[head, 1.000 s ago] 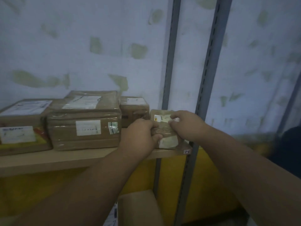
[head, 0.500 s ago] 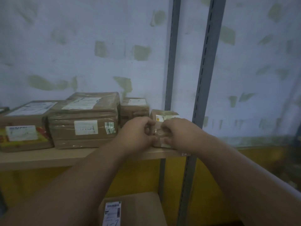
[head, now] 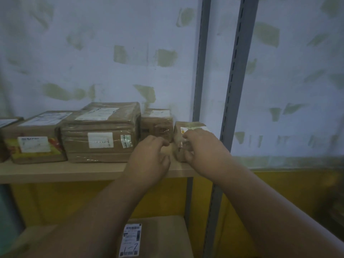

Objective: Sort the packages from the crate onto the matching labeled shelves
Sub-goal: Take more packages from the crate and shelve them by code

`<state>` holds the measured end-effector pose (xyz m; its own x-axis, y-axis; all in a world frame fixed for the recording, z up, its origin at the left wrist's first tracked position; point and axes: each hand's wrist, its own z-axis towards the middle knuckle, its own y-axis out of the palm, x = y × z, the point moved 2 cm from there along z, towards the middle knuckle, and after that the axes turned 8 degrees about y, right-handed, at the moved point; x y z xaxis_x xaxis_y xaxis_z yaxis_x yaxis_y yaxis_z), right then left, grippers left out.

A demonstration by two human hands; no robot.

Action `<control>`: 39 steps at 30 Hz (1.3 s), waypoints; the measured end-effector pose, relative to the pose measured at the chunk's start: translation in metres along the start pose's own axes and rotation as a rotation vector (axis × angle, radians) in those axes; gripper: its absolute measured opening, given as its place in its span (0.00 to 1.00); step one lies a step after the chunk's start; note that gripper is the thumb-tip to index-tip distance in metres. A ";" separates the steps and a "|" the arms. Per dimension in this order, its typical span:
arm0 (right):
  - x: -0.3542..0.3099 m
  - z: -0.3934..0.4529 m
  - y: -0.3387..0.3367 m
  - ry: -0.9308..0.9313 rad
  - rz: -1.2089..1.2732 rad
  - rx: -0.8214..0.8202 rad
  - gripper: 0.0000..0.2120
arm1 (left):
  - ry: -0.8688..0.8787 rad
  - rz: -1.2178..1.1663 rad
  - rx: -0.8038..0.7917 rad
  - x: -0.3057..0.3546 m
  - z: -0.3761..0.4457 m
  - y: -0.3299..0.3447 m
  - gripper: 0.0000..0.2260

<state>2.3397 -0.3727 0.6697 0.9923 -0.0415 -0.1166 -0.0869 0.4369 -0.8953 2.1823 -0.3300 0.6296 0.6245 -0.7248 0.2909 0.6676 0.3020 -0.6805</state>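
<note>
A small brown package is sitting on the wooden shelf, at its right end, just beside a gray metal post. It is standing apart from the other boxes, with a little gap on its left.

The right hand is holding this small package. Its fingers are curling over the top front edge, and the thumb is pressing low on the front face. So the package is lying under the fingers and in front of the palm. The package is touching the shelf.

The left hand is hanging just to the left of the package, over the front edge of the shelf. Its fingers are loosely bending down and are holding nothing. A small gap is showing between this hand and the package.

More things are sitting on the same shelf. A small box is standing behind the left hand. A big box wrapped in clear tape is sitting next to it, with a white sticker on its front. Further left, a flat box with a yellow and red front is lying by the big one.

Down below, a brown box with a white label is showing between the two arms. A second gray post is standing to the right.
</note>
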 end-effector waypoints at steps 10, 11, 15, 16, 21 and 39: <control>-0.084 -0.014 0.002 -0.203 0.300 0.182 0.19 | -0.129 0.188 0.079 -0.033 -0.091 -0.070 0.13; -0.099 -0.018 0.003 -0.219 0.319 0.176 0.20 | -0.155 0.208 0.084 -0.041 -0.107 -0.081 0.13; -0.173 -0.037 0.007 -0.313 0.404 0.185 0.22 | -0.262 0.287 0.107 -0.079 -0.170 -0.130 0.15; -0.198 -0.044 0.009 -0.347 0.421 0.189 0.21 | -0.294 0.304 0.118 -0.091 -0.188 -0.146 0.15; -0.351 -0.085 0.024 -0.504 0.498 0.185 0.21 | -0.462 0.445 0.129 -0.158 -0.302 -0.252 0.13; -0.851 -0.170 0.150 -0.923 0.836 -0.083 0.22 | -0.953 0.732 0.101 -0.399 -0.592 -0.516 0.16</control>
<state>1.4676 -0.4245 0.5620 0.3188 0.8820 -0.3471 -0.6923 -0.0334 -0.7208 1.3490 -0.5632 0.4663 0.8882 0.3741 0.2667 0.0324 0.5281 -0.8485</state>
